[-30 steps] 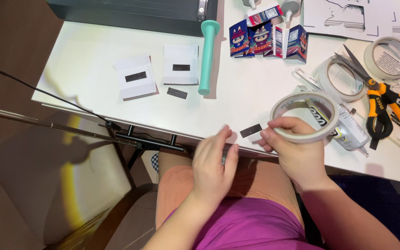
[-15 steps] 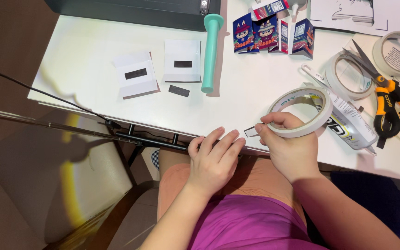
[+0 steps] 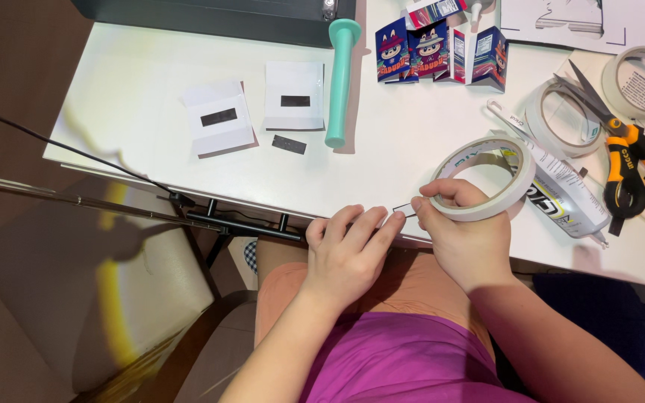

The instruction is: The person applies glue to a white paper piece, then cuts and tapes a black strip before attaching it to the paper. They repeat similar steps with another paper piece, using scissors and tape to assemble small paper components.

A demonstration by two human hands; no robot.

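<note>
White and wide, the bench (image 3: 151, 82) fills the top of the frame, and its near edge runs across the middle, slanting down to the right. Brown floor shows at the left, with a thin black cord crossing it.

At that near edge, in the middle of the frame, both hands meet. The right hand (image 3: 460, 239) is curled round a roll of white tape (image 3: 487, 179). The roll is tipped up on its side, so its hole faces up and to the left. The thumb and first finger pinch a small dark strip (image 3: 404, 211) that sticks out to the left. The strip's long side runs left to right, along the bench edge. The left hand (image 3: 345, 250) lies flat and loose, fingers nearly straight and pointing up and right. Its fingertips touch the end of the strip. It grips nothing.

Just right of the roll lies a white tube (image 3: 569, 194), slanting down to the right. Past it are two more tape rolls (image 3: 561, 119) and orange scissors (image 3: 628, 160) at the right edge. Small colourful boxes (image 3: 431, 52) stand at the top middle. A long green handle (image 3: 340, 82) lies up and down beside them. Two white paper squares (image 3: 222, 119) with dark strips on them sit at the upper left, and one loose dark strip (image 3: 289, 145) lies near them.

Most bare room is on the left part of the bench, and between the green handle and the hands.
</note>
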